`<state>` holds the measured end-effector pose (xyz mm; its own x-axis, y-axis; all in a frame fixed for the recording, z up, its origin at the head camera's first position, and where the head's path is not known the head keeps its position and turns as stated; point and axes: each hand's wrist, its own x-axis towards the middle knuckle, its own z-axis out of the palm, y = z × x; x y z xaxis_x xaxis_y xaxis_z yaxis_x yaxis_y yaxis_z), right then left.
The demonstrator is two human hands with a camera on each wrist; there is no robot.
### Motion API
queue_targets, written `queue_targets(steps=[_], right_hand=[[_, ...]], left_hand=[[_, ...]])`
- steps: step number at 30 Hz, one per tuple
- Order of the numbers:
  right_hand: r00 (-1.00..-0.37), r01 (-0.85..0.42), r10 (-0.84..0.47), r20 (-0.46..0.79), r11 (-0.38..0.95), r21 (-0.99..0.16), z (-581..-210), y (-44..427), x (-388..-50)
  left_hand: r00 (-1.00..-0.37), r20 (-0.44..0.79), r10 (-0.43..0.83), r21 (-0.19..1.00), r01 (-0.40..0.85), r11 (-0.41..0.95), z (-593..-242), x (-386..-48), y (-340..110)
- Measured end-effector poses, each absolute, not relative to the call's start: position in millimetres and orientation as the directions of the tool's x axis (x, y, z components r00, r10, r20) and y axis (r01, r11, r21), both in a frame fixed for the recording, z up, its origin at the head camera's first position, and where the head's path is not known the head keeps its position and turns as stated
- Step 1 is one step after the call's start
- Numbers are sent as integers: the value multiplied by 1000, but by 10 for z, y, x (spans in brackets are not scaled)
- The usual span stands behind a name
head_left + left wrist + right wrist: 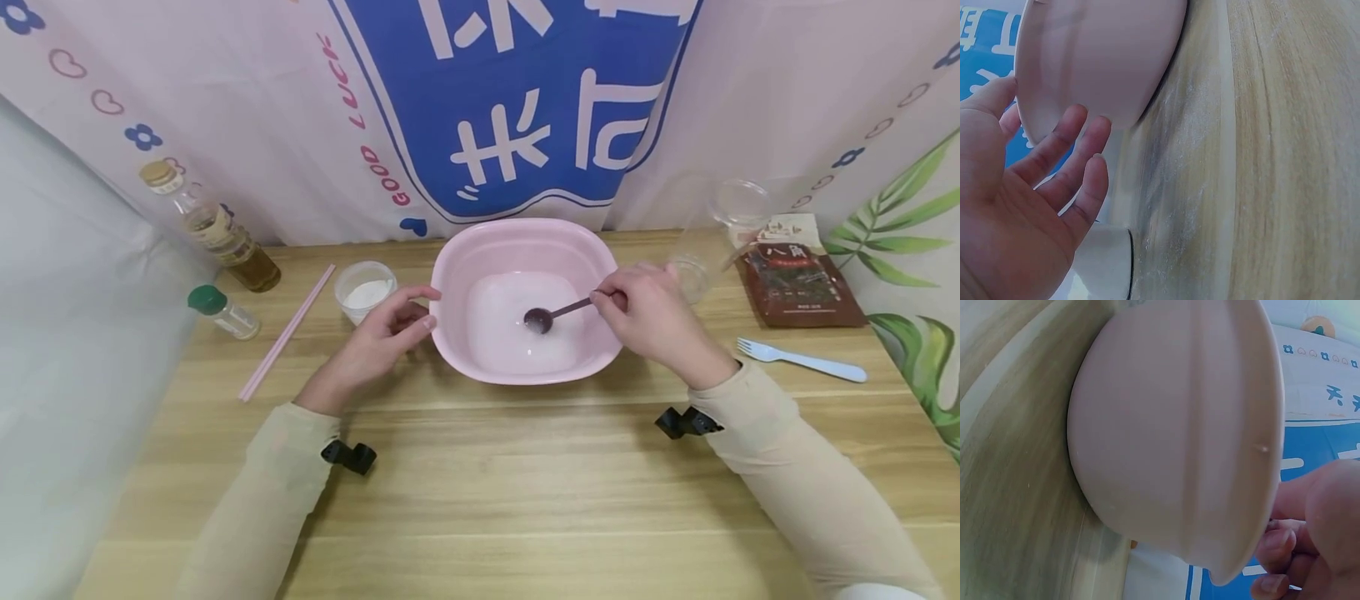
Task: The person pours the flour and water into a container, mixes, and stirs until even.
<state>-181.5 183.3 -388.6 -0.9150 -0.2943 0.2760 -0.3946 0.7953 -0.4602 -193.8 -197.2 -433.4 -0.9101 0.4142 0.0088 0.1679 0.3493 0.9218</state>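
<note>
A pink plastic basin (525, 237) stands on the table with whitish, glinting contents (491, 321); liquid or powder, I cannot tell. The right hand (648, 312) pinches the handle of a small dark brown spoon (538, 321) over the basin's right rim. The spoon's bowl is down at the whitish contents. On the opposite side, the left hand (382, 333) touches the rim with thumb and index finger. In the left wrist view its other fingers (1088, 153) spread loosely outside the wall. Behind that hand stands a clear cup of white powder (367, 287). The basin hides the spoon in the right wrist view.
To the left are a bottle of amber liquid (232, 250), a green-capped shaker (225, 312) and pink chopsticks (287, 333). Rightward are a clear plastic container (693, 250), a red-brown spice packet (802, 283) and a light blue fork (802, 358). A printed curtain (285, 125) hangs behind.
</note>
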Motion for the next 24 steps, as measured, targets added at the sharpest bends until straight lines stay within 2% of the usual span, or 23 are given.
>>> queue_targets(steps=[6, 15, 24], right_hand=[[-916, -387, -255, 309, 762, -519, -3880, 1835, -1806], [-921, -389, -304, 245, 759, -523, -3899, 1763, -1807], [-941, -309, -185, 284, 811, -497, -3911, 1849, -1843]], left_hand=[[-910, 8, 414, 919, 170, 356, -4302, -1933, -1961], [-909, 3, 417, 918, 168, 360, -4310, -1938, -1962], [-910, 7, 415, 919, 170, 356, -4322, -1937, -1968]])
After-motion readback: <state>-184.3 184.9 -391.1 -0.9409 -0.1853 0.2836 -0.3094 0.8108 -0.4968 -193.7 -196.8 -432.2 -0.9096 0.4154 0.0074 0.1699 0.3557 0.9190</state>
